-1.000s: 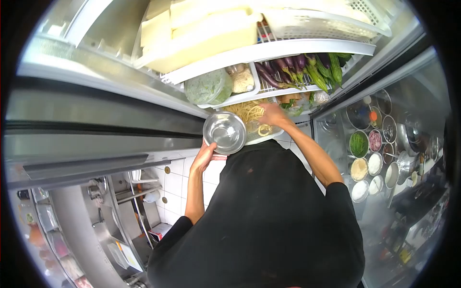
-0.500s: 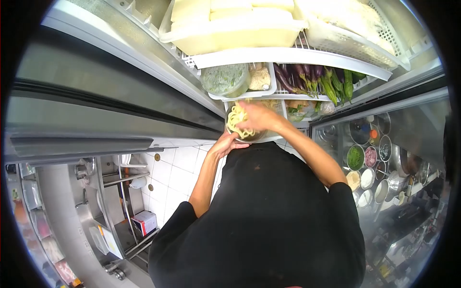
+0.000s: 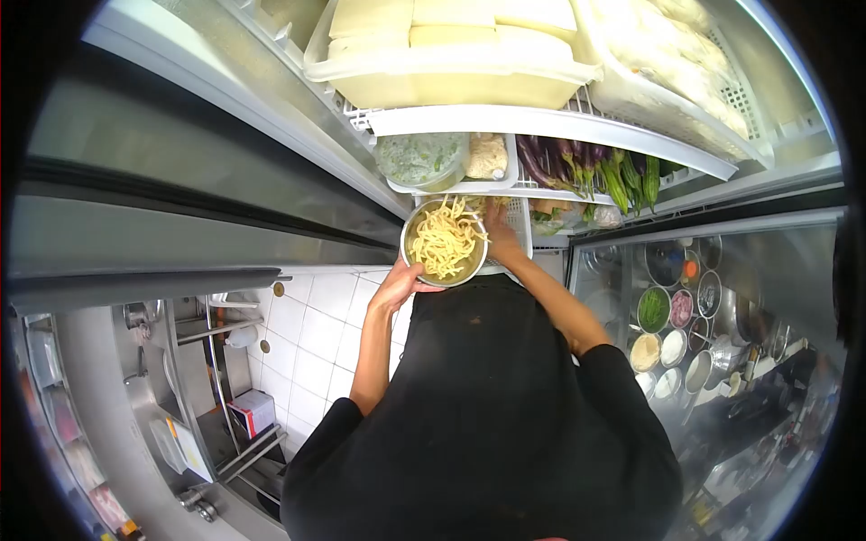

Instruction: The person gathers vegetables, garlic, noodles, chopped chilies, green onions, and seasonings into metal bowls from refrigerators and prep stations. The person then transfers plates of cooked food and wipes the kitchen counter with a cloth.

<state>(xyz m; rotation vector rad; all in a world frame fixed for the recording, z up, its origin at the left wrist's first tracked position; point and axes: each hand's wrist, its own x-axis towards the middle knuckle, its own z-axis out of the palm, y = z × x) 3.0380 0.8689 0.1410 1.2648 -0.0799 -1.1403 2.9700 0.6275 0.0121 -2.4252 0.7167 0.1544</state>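
Note:
My left hand [image 3: 398, 285] grips the rim of a round metal bowl [image 3: 417, 267] from its lower left side, with the thumb over the edge. Thick yellow noodles [image 3: 444, 239] lie heaped in the bowl. Just right of the bowl, my right hand [image 3: 499, 236] reaches into a white basket [image 3: 520, 219] on the lower fridge shelf; its fingers are blurred and partly hidden, so what they hold does not show.
Above are a tub of yellowish blocks [image 3: 451, 79], a lidded green tub [image 3: 421, 160], eggplants [image 3: 552, 162] and long green vegetables [image 3: 631, 180]. A glass door [image 3: 722, 243] stands at right, a steel sink [image 3: 99, 388] at left.
The bowl, at first without noodles, now holds a heap of them. My right hand came from the basket over the bowl, let the noodles go, and moved back to the basket.

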